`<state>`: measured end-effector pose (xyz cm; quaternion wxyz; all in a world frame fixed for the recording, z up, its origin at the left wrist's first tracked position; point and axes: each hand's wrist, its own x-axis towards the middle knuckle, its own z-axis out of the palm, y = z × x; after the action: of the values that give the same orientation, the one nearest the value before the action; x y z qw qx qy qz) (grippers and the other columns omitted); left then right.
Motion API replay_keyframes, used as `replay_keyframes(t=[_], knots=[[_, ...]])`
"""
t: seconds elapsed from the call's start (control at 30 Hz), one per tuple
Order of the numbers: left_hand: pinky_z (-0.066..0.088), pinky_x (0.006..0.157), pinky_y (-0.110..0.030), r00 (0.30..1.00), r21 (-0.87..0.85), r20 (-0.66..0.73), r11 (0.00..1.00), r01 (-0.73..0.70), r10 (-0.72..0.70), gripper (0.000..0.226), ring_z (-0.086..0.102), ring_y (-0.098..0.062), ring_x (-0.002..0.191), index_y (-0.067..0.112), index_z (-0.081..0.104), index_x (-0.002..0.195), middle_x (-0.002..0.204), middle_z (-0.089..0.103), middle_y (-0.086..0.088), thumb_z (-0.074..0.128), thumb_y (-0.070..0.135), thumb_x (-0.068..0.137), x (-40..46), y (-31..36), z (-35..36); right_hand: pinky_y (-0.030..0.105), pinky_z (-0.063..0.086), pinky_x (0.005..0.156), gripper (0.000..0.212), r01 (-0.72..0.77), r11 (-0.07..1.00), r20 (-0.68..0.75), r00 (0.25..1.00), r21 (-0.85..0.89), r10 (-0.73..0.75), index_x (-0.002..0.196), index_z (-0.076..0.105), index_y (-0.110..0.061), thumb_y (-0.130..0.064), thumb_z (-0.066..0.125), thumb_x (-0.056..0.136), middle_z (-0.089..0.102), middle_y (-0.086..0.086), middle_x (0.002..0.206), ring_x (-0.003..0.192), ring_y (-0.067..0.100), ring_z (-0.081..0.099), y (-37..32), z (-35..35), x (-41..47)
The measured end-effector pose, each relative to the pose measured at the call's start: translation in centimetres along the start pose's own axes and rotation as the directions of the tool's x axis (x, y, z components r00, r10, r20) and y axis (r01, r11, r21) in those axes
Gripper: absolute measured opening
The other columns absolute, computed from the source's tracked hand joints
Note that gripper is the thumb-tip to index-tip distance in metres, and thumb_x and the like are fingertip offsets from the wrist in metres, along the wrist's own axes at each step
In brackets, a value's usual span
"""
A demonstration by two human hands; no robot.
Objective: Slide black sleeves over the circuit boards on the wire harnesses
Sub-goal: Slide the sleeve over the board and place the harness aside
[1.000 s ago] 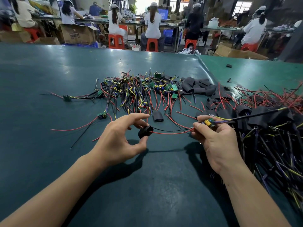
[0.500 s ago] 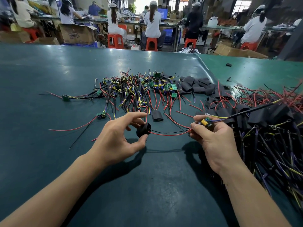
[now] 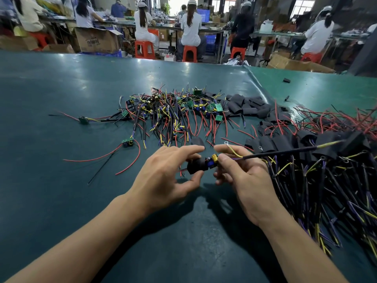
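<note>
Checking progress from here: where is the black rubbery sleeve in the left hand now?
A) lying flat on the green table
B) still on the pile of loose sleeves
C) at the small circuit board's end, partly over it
C: the left hand holds the black sleeve against the small circuit board, whose yellow-capacitor end is uncovered and pinched by the right hand.

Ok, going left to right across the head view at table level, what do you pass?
Lone circuit board with red wire → pile of unsleeved harnesses → left hand → black sleeve going over a board → right hand → loose black sleeves → heap of sleeved harnesses.
</note>
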<state>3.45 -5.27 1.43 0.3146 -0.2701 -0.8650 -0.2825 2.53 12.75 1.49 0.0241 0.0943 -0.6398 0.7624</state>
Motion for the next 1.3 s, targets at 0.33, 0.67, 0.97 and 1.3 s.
replay_keyframes(t=[0.33,0.67,0.97,1.3], knots=[[0.055,0.078,-0.038,1.0,-0.099,-0.009,0.995,0.015,-0.016,0.041,0.069,-0.02,0.088,0.008,0.068,0.114,0.098,0.073,0.0,0.078,0.016,0.075,-0.05,-0.26,-0.16,0.023,0.054,0.055,0.022,-0.139,0.976,0.014,0.99,0.167,0.138,0.091,0.069,-0.003,-0.015,0.069,0.073,0.069,0.009,0.076,0.061,0.021,0.067,-0.51,-0.23,0.13],[0.054,0.079,-0.034,0.997,-0.078,-0.059,0.995,-0.057,0.052,0.034,0.066,-0.019,0.085,0.002,0.069,0.108,0.097,0.071,-0.003,0.078,0.008,0.075,-0.03,-0.36,0.07,0.024,0.055,0.055,0.025,-0.171,0.977,-0.001,0.985,0.125,0.172,0.089,0.064,-0.002,-0.014,0.073,0.069,0.072,0.015,0.075,0.059,0.024,0.068,-0.49,-0.39,0.02],[0.055,0.075,-0.033,0.99,-0.095,-0.091,0.989,-0.112,0.103,0.029,0.068,-0.016,0.08,0.001,0.07,0.106,0.094,0.072,-0.002,0.076,0.005,0.078,-0.02,-0.25,0.07,0.023,0.054,0.055,0.026,-0.151,0.974,0.006,0.988,0.169,0.152,0.088,0.064,-0.001,-0.014,0.074,0.068,0.071,0.013,0.075,0.06,0.022,0.067,-0.67,-0.36,-0.14],[0.056,0.084,-0.034,0.984,-0.189,-0.08,0.967,-0.169,0.157,0.033,0.07,-0.016,0.099,0.003,0.067,0.108,0.11,0.072,-0.004,0.077,0.002,0.077,-0.16,-0.3,0.29,0.024,0.053,0.056,0.021,-0.17,0.974,0.044,0.985,0.148,0.165,0.085,0.065,-0.003,-0.012,0.074,0.068,0.07,0.012,0.074,0.06,0.022,0.066,-0.91,-0.51,-0.31]])
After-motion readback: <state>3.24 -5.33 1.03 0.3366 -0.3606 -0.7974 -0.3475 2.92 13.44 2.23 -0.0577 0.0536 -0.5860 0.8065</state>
